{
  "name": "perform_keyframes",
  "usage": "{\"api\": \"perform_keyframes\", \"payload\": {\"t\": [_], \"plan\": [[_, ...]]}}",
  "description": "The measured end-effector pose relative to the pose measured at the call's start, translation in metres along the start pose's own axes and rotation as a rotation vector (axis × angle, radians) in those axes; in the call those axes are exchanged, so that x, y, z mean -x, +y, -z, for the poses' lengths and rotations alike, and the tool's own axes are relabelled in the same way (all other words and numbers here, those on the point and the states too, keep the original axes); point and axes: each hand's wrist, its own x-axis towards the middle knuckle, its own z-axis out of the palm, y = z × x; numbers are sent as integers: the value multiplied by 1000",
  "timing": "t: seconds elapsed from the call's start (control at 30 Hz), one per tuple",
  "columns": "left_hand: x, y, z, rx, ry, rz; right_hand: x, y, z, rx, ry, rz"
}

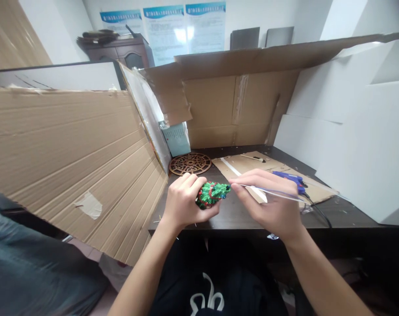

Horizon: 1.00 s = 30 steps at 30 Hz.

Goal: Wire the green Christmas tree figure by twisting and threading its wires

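Note:
My left hand (185,199) is wrapped around a small green Christmas tree figurine (211,195) with red trim. It lies tilted on its side, its narrow top pointing right, and its lower part is hidden in my palm. Close to that top, my right hand (272,199) pinches a thin, pale, see-through rod (278,193), whose length runs back to the right across my fingers. What exactly the rod is, I cannot make out, nor whether its tip touches the tree. Both hands are above the dark table (219,219) near its front edge.
A blue glue gun (289,177) with a black cable lies on a cardboard sheet (232,159), with a small brush (254,158) behind. A round carved brown trivet (190,163) and a pale blue box (176,139) stand back left. Cardboard walls (212,101) surround the table.

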Motion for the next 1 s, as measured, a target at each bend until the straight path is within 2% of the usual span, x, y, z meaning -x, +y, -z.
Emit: {"api": "perform_keyframes", "payload": {"t": [0.1,0.37,0.7,1.0], "plan": [[0,-1,0,-29,8,-15,1,-7,4,64,-18,67],[0,-1,2,-44,24,-23,1,-9,3,16,-28,24],[3,-2,6,104,147,-97,5,-19,8,75,28,114],[2,-5,7,123,256,-221,3,-41,15,89,109,230]]}}
